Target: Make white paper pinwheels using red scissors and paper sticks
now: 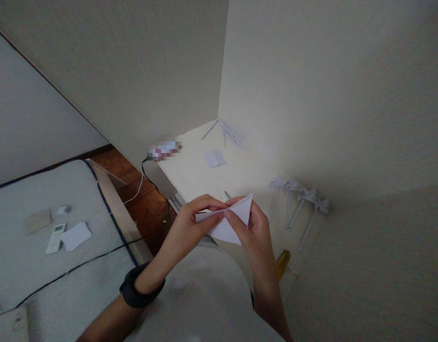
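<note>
A white sheet of paper, folded to a pointed shape, is held up in front of my body. My left hand pinches its left part along the upper edge, thumb on the near side. My right hand grips the right part, and a corner sticks up past its fingers. Both thumbs meet near the middle of the fold. Behind the hands lies a table with a creased square of paper on it. Farther back, several thin white paper sticks lie in the corner.
Along the right wall lean several white sticks with folded paper tops. A yellow-brown roll is near my right forearm. A blurred-out object with cables sits at the table's left edge. On the bed lie a remote control and papers.
</note>
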Tool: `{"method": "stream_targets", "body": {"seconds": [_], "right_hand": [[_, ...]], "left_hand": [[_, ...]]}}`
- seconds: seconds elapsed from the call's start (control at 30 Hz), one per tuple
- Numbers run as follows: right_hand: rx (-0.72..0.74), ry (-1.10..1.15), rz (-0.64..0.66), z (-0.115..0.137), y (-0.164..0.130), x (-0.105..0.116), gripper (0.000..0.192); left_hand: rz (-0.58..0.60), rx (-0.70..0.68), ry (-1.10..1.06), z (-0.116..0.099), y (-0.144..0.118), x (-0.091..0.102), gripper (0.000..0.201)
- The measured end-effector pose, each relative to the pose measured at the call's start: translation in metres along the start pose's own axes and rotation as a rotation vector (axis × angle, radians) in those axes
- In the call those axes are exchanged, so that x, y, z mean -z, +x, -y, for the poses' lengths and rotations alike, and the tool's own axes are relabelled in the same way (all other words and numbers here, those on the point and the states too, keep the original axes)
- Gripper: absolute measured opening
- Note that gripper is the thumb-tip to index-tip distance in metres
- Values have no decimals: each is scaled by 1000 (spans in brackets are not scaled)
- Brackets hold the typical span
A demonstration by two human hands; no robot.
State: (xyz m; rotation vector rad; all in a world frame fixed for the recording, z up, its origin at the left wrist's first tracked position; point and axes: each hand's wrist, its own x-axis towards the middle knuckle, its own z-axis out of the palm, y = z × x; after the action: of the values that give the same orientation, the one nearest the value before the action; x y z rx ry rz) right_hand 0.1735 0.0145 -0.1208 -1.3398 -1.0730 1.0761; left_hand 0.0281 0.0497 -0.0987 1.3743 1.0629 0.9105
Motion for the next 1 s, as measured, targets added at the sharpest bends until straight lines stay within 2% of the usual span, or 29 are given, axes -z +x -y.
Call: {"method": "stream_targets", "body": {"seconds": [0.2, 0.27, 0.4, 0.57, 0.7, 0.87, 1.0], "right_hand": [[67, -24, -75, 2, 4, 3, 2], [27, -25, -70, 3, 4, 3, 7], [-76, -27, -78, 1, 3, 1, 20], [-73, -92, -126, -2, 2, 3, 20], [15, -196, -181, -2, 2, 3, 18], [164, -299, -139, -4, 4, -1, 14], [324, -384, -166, -5, 4, -4, 11]], "left_hand": [[10, 67, -81, 6, 1, 1, 10], [11, 84, -59, 8, 0, 1, 7], [-4, 114, 5, 12, -3, 1, 18], [-17, 150, -17, 10, -2, 0, 23], [-8, 148, -45, 13, 0, -1, 22], [-28, 135, 4, 20, 0, 0, 24], [-30, 137, 52, 23, 1, 0, 26]]}}
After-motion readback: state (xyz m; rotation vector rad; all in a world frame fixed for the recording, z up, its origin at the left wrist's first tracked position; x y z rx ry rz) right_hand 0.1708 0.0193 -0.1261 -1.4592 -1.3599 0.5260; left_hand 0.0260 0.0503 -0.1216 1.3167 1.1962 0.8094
